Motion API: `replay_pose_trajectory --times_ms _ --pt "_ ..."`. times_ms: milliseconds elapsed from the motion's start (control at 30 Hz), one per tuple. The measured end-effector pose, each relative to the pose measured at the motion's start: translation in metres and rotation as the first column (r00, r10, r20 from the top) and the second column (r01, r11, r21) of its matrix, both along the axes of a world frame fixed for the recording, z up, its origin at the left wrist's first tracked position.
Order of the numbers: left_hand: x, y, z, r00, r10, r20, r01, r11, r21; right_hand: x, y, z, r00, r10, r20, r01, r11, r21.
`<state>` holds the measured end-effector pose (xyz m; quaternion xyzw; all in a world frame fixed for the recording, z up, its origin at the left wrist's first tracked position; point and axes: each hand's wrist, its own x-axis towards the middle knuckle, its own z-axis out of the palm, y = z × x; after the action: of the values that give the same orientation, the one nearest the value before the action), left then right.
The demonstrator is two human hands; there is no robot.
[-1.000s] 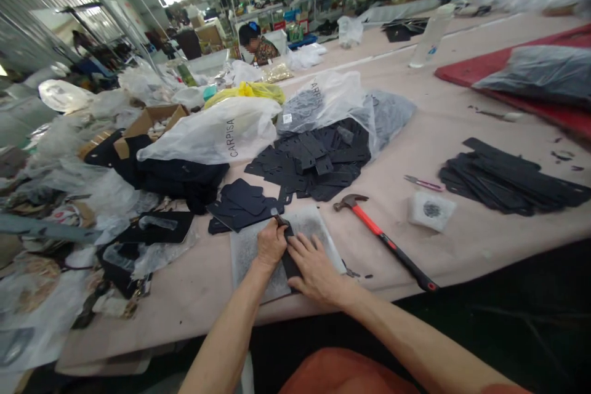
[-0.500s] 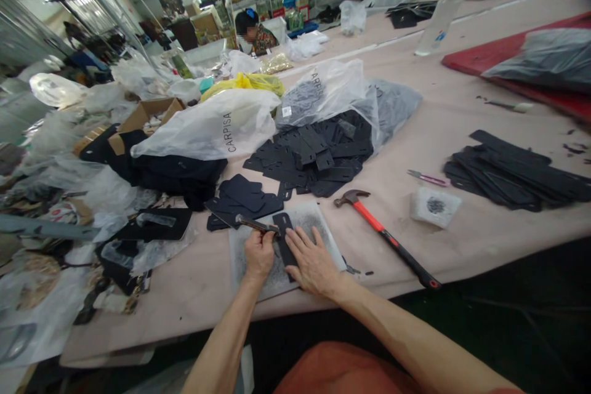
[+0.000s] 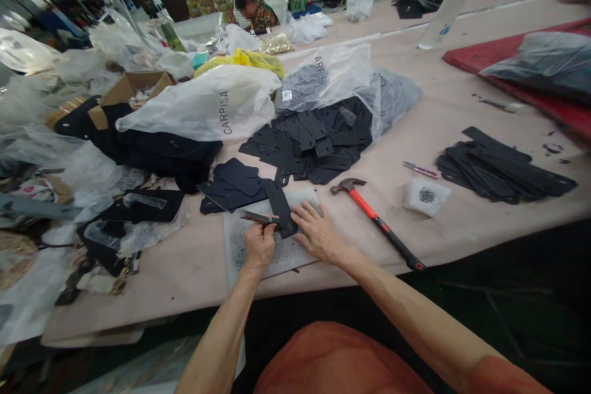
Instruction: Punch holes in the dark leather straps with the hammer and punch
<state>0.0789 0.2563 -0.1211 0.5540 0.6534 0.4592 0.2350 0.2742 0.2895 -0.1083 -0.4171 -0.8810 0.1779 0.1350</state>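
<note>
My left hand (image 3: 259, 247) is closed around a slim metal punch (image 3: 258, 217), which lies nearly level with one end at a black strip (image 3: 279, 203). The strip rests on a pale, speckled board (image 3: 235, 252) at the table's front edge. My right hand (image 3: 321, 235) is open with its fingers stretched out, the fingertips at the strip's right edge. Right of that hand lies a claw hammer (image 3: 373, 215) with a red and black handle. Black panels (image 3: 235, 184) are stacked just beyond the board.
A heap of black strips (image 3: 318, 135) spills from a plastic bag (image 3: 332, 80). At right are another pile of strips (image 3: 498, 166), pink-handled thread snips (image 3: 422, 170) and a white block (image 3: 425, 197) with a dark smudge. Bags (image 3: 207, 101) crowd the left. A person (image 3: 256, 9) sits beyond.
The black strip has moved away from me over the board, and its near end now lies beside the punch. My right hand no longer lies across it. The view has shifted slightly.
</note>
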Motion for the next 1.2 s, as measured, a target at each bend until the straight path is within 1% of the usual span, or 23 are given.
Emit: replay_pose_trajectory --times_ms 133,267,400,533,767,1000,1200 --pt "0.005 0.002 -0.002 0.998 -0.062 -0.016 0.062 0.998 0.018 -0.008 -0.002 -0.005 0.995 -0.093 -0.033 0.093 0.995 0.022" --pt "0.006 0.003 -0.003 0.994 -0.098 -0.044 0.099 0.995 0.016 -0.011 -0.002 -0.005 0.991 -0.121 -0.052 0.122 0.992 0.013" --pt "0.007 0.003 -0.003 0.99 -0.125 -0.065 0.125 0.992 -0.004 -0.009 -0.002 -0.002 0.991 -0.121 -0.053 0.121 0.993 0.001" --pt "0.009 0.003 -0.004 0.989 -0.128 -0.072 0.126 0.992 -0.031 -0.009 -0.001 -0.001 0.99 -0.125 -0.059 0.124 0.992 -0.015" --pt "0.01 0.003 -0.003 0.978 -0.141 -0.152 0.14 0.99 -0.016 -0.008 0.0 0.0 0.988 -0.127 -0.091 0.126 0.992 -0.023" --pt "0.011 0.003 -0.005 0.962 -0.165 -0.22 0.173 0.985 0.017 -0.007 0.0 -0.001 0.984 -0.135 -0.117 0.134 0.991 -0.02" --pt "0.016 0.006 -0.002 0.953 -0.136 -0.272 0.133 0.991 -0.029 -0.005 0.0 0.002 0.984 -0.129 -0.12 0.128 0.992 -0.019"
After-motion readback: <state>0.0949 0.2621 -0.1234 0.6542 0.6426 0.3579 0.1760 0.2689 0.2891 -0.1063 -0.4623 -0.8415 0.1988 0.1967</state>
